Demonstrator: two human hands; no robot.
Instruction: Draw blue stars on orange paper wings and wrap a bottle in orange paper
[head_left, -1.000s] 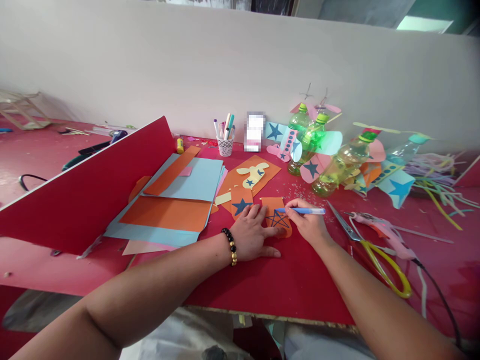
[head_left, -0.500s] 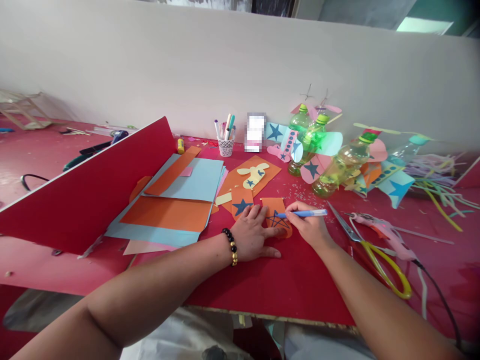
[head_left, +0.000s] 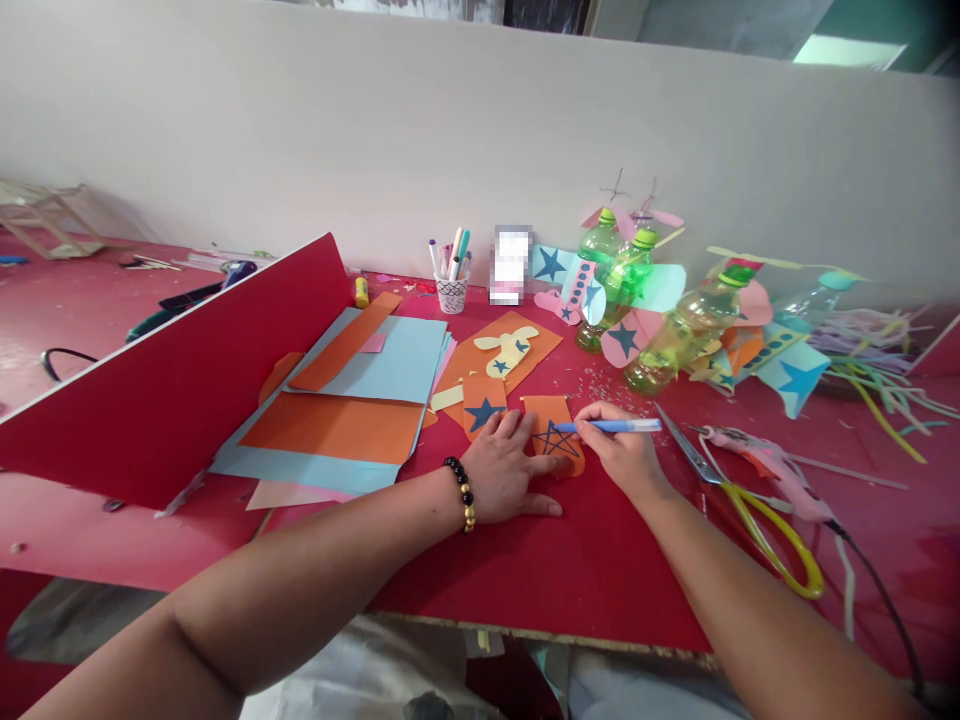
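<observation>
My left hand lies flat with its fingers spread, its fingertips on the lower left of an orange paper piece that bears an outlined star. In my right hand is a blue pen, pinched near its tip, which meets the star's outline. Just left of that piece, another orange piece shows a filled dark star, partly under my left fingertips. Behind them, a yellow cutout with small stars rests on an orange sheet.
Stacked blue and orange sheets lie left, beside a raised red board. A marker cup stands at the back. Decorated bottles stand back right. Scissors and a pink glue gun lie right.
My right hand and the pen have shifted slightly to the right. My left hand has stayed in place.
</observation>
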